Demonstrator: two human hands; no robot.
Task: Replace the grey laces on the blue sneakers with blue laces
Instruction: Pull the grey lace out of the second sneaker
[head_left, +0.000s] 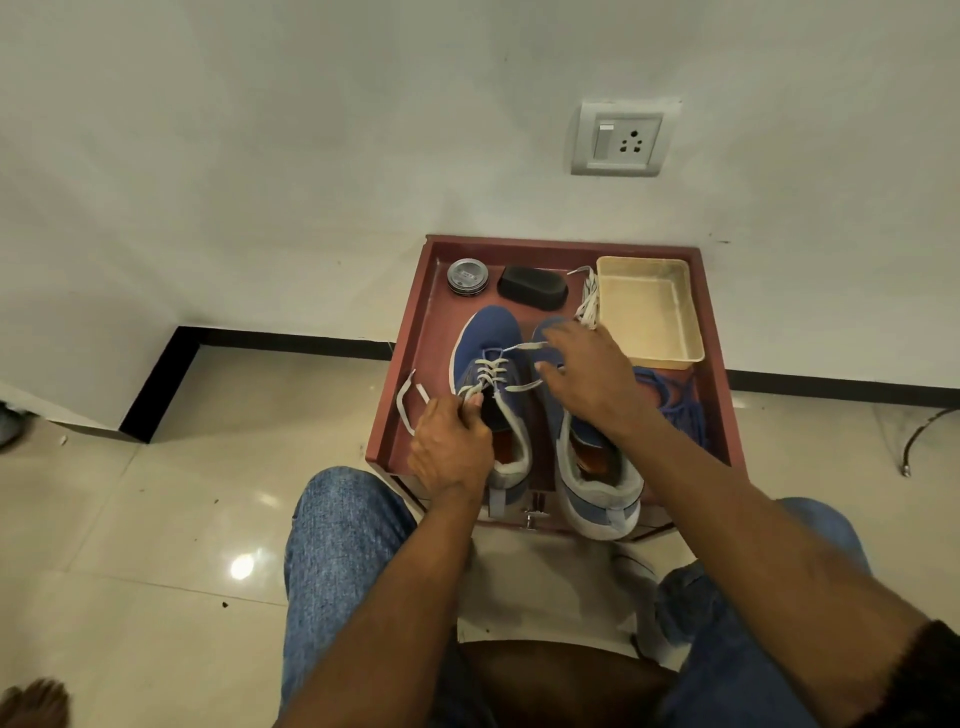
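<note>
Two blue sneakers stand side by side on a low red-brown stand. The left sneaker still carries a grey lace, partly loosened, with one end trailing off to the left. My left hand pinches that lace at the upper eyelets. My right hand hovers with spread, relaxed fingers over the right sneaker, which shows no lace, and its fingertips are near the grey lace's loose right ends. A bundle of blue laces lies to the right. A removed grey lace lies bunched beside the tray.
A beige plastic tray sits at the stand's back right. A round polish tin and a black sponge block sit at the back. The wall with a socket is right behind. My knees in jeans flank the stand's front.
</note>
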